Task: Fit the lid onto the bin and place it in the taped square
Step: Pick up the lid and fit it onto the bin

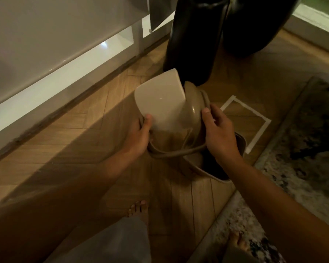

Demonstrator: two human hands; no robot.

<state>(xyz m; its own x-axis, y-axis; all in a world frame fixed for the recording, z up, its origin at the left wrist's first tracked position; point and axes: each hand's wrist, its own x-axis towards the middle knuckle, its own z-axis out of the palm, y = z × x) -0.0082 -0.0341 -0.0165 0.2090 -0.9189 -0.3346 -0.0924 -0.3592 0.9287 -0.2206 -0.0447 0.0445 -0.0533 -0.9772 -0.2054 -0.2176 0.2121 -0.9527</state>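
Note:
A beige swing-top lid (160, 103) is held tilted above the wooden floor, its pale flap swung up and its rim frame hanging below. My left hand (141, 134) grips the lid's left edge with the thumb on the flap. My right hand (219, 132) holds the lid's right side. The beige bin (240, 145) stands open on the floor just below and to the right, its dark inside partly hidden by my right wrist. The lid's lower rim overlaps the bin's near-left corner. The white taped square (262, 118) lies on the floor right behind the bin.
Two tall black objects (194, 38) stand just behind the lid. A white cabinet (65, 73) runs along the left. A patterned rug (302, 164) covers the floor on the right. My bare feet (139, 207) are below the bin.

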